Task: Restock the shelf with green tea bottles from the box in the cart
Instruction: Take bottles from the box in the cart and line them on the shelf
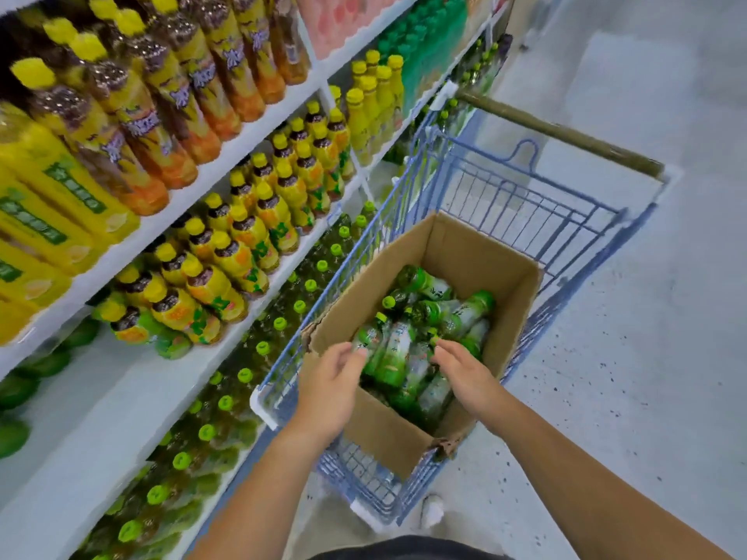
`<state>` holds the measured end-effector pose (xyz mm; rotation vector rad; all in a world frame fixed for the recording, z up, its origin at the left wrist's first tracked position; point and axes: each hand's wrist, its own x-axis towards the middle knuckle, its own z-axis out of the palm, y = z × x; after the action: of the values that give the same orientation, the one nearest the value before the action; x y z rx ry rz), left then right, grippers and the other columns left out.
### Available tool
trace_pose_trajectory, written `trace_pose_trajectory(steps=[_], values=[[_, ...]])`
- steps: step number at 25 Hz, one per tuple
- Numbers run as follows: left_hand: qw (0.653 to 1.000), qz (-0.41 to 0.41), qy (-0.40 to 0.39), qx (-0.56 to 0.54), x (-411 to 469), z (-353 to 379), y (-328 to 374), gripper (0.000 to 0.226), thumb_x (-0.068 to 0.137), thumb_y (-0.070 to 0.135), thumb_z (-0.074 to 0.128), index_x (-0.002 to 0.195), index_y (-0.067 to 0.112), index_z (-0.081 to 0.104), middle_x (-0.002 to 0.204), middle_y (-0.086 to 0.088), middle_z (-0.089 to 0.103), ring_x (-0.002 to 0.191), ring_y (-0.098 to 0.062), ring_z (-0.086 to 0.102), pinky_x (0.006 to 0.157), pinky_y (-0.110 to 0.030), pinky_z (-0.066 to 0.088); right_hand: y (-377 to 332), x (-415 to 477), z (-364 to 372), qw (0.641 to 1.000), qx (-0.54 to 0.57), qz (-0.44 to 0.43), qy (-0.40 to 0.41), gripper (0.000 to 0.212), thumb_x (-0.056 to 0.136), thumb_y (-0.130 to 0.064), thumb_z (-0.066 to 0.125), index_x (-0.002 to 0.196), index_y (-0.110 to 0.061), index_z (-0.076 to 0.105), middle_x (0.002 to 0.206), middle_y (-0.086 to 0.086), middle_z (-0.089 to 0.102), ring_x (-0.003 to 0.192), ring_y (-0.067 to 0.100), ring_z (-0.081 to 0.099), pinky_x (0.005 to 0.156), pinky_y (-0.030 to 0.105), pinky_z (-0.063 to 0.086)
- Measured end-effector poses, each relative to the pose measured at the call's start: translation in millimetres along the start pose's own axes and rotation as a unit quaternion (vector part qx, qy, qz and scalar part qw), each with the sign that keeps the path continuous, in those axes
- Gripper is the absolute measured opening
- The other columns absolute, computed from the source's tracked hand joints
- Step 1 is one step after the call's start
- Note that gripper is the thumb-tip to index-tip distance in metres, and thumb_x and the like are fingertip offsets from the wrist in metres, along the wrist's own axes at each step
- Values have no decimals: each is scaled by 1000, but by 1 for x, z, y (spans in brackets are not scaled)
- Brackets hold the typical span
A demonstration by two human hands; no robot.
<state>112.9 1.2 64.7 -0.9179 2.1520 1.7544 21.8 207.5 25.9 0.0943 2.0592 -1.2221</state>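
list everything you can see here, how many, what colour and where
green tea bottles: jumbled pile, too many to count, green caps and labels, in the box
box: one, brown cardboard, open, in the cart
cart: one, blue wire, beside the shelf
shelf: one, white, several tiers, on the left
yellow-cap bottles: many, yellow and orange labels, upper tiers
green-cap bottles: many, green, lowest tier by the cart
floor: grey, speckled, on the right
left grip: bare hand, fingers loose, over the box's near edge
right grip: bare hand, fingers loose, over the bottles
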Motion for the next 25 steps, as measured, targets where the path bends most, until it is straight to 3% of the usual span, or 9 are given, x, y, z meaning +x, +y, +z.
trace_pose_trajectory(steps=[3, 5, 8, 12, 14, 18, 21, 23, 25], values=[[997, -22, -70, 39, 45, 3, 8, 48, 95, 63, 47, 134, 37, 53, 127, 17, 57, 119, -9, 55, 108, -44, 44, 7, 7, -3, 996, 33, 50, 61, 57, 103, -54, 35, 152, -27, 35, 153, -3, 43, 141, 19, 39, 116, 41, 31], [990, -30, -117, 78, 72, 3, 12, 56, 91, 68, 44, 137, 36, 50, 129, 14, 56, 121, -13, 53, 109, -48, 43, 12, 10, 0, 992, 48, 74, 95, 56, 103, -53, 35, 152, -26, 35, 154, -2, 42, 141, 19, 38, 117, 41, 30], [979, -32, -160, 120, 115, 8, 13, 68, 86, 72, 43, 141, 31, 47, 132, 8, 55, 120, -15, 52, 104, -45, 44, 21, 23, 5, 983, 55, 102, 140, 55, 104, -53, 35, 152, -25, 36, 153, -2, 43, 139, 20, 40, 116, 41, 33], [965, -30, -170, 196, 167, 21, 4, 64, 97, 61, 43, 148, 23, 42, 135, 7, 53, 110, -8, 53, 86, -32, 42, 37, 57, 6, 980, 34, 120, 158, 56, 104, -52, 34, 153, -25, 36, 154, -3, 42, 140, 18, 40, 105, 30, 31], [957, -50, -156, 239, 191, 30, -7, 64, 100, 55, 43, 152, 18, 37, 144, 0, 51, 120, -19, 54, 94, -35, 42, 45, 83, 0, 982, -2, 115, 146, 58, 103, -53, 34, 154, -24, 34, 155, -1, 42, 139, 18, 40, 99, 27, 29], [944, -131, -134, 271, 232, 51, -40, 61, 97, 44, 49, 143, 4, 39, 124, -10, 54, 111, -31, 53, 93, -36, 43, 58, 151, -25, 985, -84, 93, 120, 61, 103, -51, 36, 155, -19, 31, 156, 5, 41, 140, 22, 40, 102, 29, 32], [924, -155, -118, 330, 248, 62, -65, 63, 95, 41, 53, 141, 0, 43, 142, -20, 49, 125, -39, 51, 101, -38, 42, 67, 193, -40, 980, -138, 103, 102, 63, 103, -51, 37, 154, -16, 32, 154, 8, 44, 137, 24, 44, 106, 33, 35], [910, -153, -111, 370, 257, 66, -78, 56, 93, 39, 56, 133, 0, 52, 138, -22, 54, 122, -40, 55, 100, -38, 45, 74, 212, -45, 972, -189, 108, 87, 61, 102, -50, 38, 152, -14, 34, 150, 12, 47, 133, 27, 48, 104, 34, 38], [894, -156, -112, 404, 265, 70, -84, 60, 91, 37, 62, 134, -2, 49, 138, -23, 53, 122, -40, 55, 102, -39, 46, 79, 227, -51, 954, -278, 81, 73, 55, 102, -44, 45, 146, -12, 40, 143, 16, 51, 128, 32, 51, 103, 37, 41]])
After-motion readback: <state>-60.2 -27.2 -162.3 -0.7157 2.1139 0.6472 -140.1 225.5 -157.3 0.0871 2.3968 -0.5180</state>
